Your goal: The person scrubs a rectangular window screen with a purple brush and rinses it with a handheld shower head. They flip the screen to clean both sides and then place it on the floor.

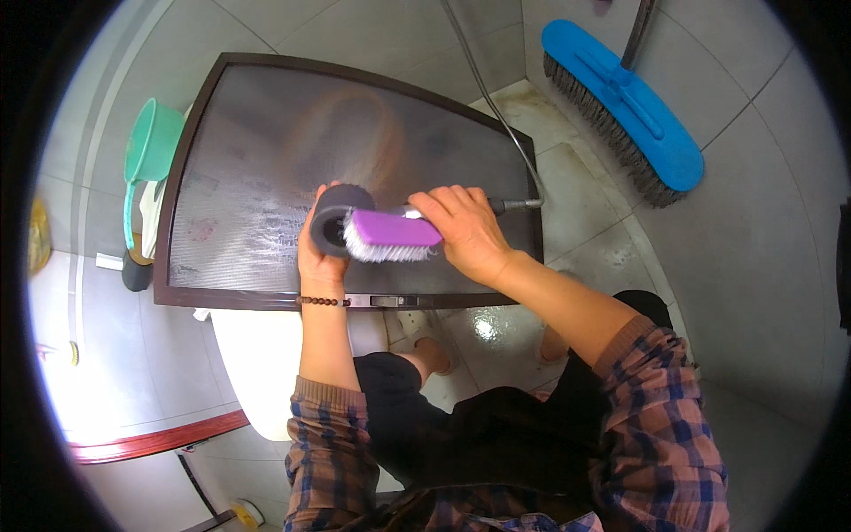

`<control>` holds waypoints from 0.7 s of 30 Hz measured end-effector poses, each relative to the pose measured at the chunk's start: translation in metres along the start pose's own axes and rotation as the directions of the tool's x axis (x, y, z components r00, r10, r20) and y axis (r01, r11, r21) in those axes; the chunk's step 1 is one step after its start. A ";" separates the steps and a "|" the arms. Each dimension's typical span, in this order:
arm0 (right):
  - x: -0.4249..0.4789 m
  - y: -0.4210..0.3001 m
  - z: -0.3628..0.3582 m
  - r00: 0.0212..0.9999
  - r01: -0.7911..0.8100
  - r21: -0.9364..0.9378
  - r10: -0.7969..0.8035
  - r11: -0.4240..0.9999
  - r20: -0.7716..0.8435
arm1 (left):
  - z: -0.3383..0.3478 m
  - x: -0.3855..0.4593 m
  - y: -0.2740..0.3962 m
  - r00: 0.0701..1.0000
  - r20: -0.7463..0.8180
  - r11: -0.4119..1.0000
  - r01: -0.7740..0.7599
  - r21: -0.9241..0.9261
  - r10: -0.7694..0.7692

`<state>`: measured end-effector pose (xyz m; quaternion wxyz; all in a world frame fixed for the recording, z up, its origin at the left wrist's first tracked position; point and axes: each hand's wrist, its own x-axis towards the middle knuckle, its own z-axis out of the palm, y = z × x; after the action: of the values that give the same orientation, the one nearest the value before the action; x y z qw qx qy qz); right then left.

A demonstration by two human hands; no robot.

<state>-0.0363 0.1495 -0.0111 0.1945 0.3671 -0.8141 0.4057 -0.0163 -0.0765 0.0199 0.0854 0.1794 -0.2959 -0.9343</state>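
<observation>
My left hand (322, 263) cradles a dark grey, foam-like cylinder (342, 199) with an open hollow end. My right hand (465, 229) is closed around a purple scrub brush (395, 228) with white bristles. A metal hose (495, 106) runs to a dark fitting at the same hand, and a silvery tube shows on its other side. The brush's front bristles overlap the cylinder's open end; whether they touch is hard to tell. Beneath both hands lies a wet mesh screen panel (233, 146) in a dark brown frame, with a latch (389, 301) on its near edge.
A blue broom head (625, 106) rests against the right wall. A turquoise dipper (151, 143) stands left of the panel. Below the panel's near edge is a glaring white surface (256, 366). Wet grey floor tiles (488, 332) show around my feet.
</observation>
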 end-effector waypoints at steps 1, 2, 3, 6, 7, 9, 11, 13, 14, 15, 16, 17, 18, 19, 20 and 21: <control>-0.001 0.002 0.000 1.000 -0.022 -0.009 0.022 1.000 -0.013 | 0.002 0.001 0.002 0.996 -0.091 1.000 0.004 0.026 -0.001; -0.001 0.005 0.000 0.999 -0.045 -0.018 0.045 0.999 -0.026 | 0.004 0.002 0.004 0.993 -0.091 0.997 0.076 -0.023 -0.077; -0.003 0.007 -0.001 0.997 -0.068 -0.032 0.066 0.997 -0.040 | 0.004 0.002 0.002 0.995 -0.082 0.999 0.050 0.012 -0.049; -0.011 0.016 -0.005 0.987 -0.155 -0.048 0.153 0.987 -0.049 | 0.004 0.004 -0.003 0.999 -0.037 0.999 0.015 0.043 -0.013; -0.013 0.020 -0.007 0.982 -0.184 -0.057 0.182 0.981 -0.049 | 0.003 0.004 -0.003 0.999 -0.039 0.999 0.023 0.043 -0.021; -0.021 0.034 -0.010 0.975 -0.220 -0.120 0.219 0.968 -0.025 | 0.003 0.004 -0.007 0.998 -0.045 0.998 0.044 0.040 -0.042; -0.034 0.057 -0.013 0.973 -0.230 -0.200 0.230 0.952 -0.023 | 0.006 0.003 -0.011 0.998 -0.053 0.995 0.042 0.091 -0.038; -0.048 0.075 -0.012 0.958 -0.278 -0.257 0.287 0.926 -0.002 | 0.005 0.000 -0.008 0.997 -0.064 0.991 0.042 0.128 -0.034; -0.056 0.084 -0.013 0.946 -0.311 -0.283 0.325 0.907 0.000 | 0.006 0.000 -0.009 0.997 -0.063 0.990 0.042 0.134 -0.034; -0.064 0.093 -0.012 0.933 -0.343 -0.308 0.361 0.888 0.003 | 0.004 0.000 -0.009 0.998 -0.062 0.989 0.041 0.140 -0.033; -0.072 0.101 -0.013 0.903 -0.393 -0.333 0.428 0.857 0.033 | 0.005 0.001 -0.010 0.998 -0.060 0.988 0.043 0.146 -0.034; -0.080 0.108 -0.013 0.897 -0.406 -0.345 0.442 0.846 0.028 | 0.005 0.001 -0.011 0.997 -0.067 0.987 0.049 0.153 -0.039; -0.084 0.110 -0.015 0.890 -0.418 -0.358 0.455 0.835 0.022 | 0.006 0.001 -0.012 0.996 -0.073 0.986 0.054 0.160 -0.043; -0.088 0.113 -0.017 0.884 -0.429 -0.371 0.468 0.824 0.017 | 0.007 0.002 -0.013 0.996 -0.080 0.985 0.060 0.165 -0.047; -0.090 0.116 -0.018 0.887 -0.420 -0.372 0.462 0.828 0.027 | 0.006 0.003 -0.015 0.995 -0.071 0.983 0.075 0.166 -0.064; -0.085 0.110 -0.018 0.893 -0.413 -0.319 0.448 0.853 0.043 | 0.001 0.002 -0.013 0.995 -0.071 0.983 0.077 0.169 -0.066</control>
<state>-0.0636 0.2449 -0.1095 0.1052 0.1642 -0.9375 0.2881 -0.0194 -0.0657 0.0129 0.0455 0.2268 -0.3656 -0.9016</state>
